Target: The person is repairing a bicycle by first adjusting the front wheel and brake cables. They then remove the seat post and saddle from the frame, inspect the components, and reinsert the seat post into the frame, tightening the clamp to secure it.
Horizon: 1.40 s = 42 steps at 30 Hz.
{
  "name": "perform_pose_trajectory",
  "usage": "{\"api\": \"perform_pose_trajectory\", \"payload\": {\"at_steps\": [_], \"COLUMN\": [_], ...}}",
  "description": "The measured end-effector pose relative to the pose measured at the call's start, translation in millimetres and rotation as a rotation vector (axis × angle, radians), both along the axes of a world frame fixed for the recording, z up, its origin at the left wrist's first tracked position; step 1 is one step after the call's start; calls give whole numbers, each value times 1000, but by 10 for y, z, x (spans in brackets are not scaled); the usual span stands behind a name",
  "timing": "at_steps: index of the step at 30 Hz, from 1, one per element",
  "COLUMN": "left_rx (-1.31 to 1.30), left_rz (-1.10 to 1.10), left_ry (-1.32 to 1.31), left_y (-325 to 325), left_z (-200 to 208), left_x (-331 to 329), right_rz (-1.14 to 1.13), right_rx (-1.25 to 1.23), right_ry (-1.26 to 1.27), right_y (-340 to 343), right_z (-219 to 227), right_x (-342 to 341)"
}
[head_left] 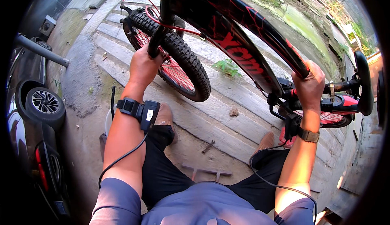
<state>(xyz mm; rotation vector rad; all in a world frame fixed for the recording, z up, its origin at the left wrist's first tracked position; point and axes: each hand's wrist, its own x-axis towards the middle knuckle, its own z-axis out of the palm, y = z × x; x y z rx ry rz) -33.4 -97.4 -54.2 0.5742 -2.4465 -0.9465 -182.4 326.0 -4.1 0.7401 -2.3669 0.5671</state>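
A black bicycle frame (pixel 243 32) with red markings stretches across in front of me, its front end to the left. My left hand (pixel 145 65) is closed around the lower end of a black fork leg, beside the front wheel (pixel 185 68) with its knobby tyre and red spokes. My right hand (pixel 312 82) is wrapped around the rear end of the upper frame tube, close to the black saddle (pixel 362 82). The rear wheel (pixel 335 121), also red-spoked, is partly hidden behind the frame and my right arm. Whether the tyres touch the ground I cannot tell.
On the ground between my feet lie a small wrench (pixel 208 146) and a T-shaped metal piece (pixel 205 171). Dark cars (pixel 36 103) and a grey pole (pixel 44 51) stand at the left. A green weed (pixel 227 67) grows between long stone slabs (pixel 195 121).
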Motion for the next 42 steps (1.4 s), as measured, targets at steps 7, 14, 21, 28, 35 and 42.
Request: {"api": "perform_pose_trajectory", "payload": {"at_steps": [7,14,21,28,35,42], "left_rx": [32,6,19,-30,-47,-43], "left_rz": [107,94,-24,-115,-94,-38], "left_ry": [-78,-176,-205,-187,-182,-229], "left_y": [-178,-41,348,641,602,584], "left_z": [-179,-152,-73,-37,-123,-10], "left_x": [80,116,73,-1,-60,-56], "right_rz": [-10,-39,-116,-177,-200,-196], "right_rx": [8,54,36,63,38,34], "right_ry": [20,-92,-124,-97,-88,-36], "right_y": [-353,-219,219,664,696,537], "right_z": [-102,-79,-165,-227,-252,-248], "right_x": [74,58,-13,-88,-111,-74]}}
